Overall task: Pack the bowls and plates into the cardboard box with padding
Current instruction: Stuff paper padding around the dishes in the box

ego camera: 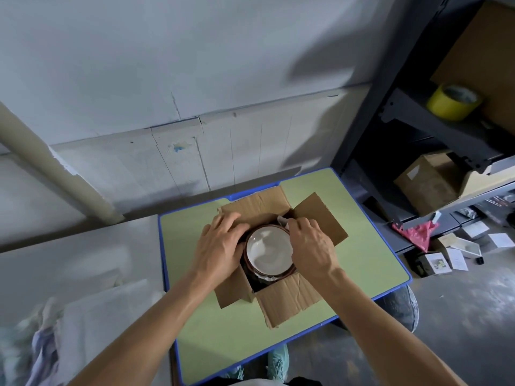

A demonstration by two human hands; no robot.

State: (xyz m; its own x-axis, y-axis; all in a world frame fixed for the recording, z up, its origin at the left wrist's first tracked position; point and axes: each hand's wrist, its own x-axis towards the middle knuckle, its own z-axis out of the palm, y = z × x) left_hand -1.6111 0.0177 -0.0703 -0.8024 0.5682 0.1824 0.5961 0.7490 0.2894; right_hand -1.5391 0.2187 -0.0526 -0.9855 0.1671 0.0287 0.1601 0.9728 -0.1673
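An open cardboard box (287, 299) stands on a small green table (228, 332) with a blue rim. Inside it lies a plate (264, 252), white in the middle with a brown rim, face up on top of the contents. White padding paper (282, 220) shows at the box's far right corner and under the plate's near edge. My left hand (220, 243) rests on the plate's left rim and the left box wall, fingers curved. My right hand (309, 243) is at the plate's right rim, its fingers pinching the white paper there. What lies beneath the plate is hidden.
A dark metal shelf (434, 129) stands at the right with a yellow tape roll (452, 101) and a cardboard carton (429, 182). Small boxes, papers and a pink bag (418, 235) litter the floor. White cloth (83, 324) lies at the left. The wall is just behind the table.
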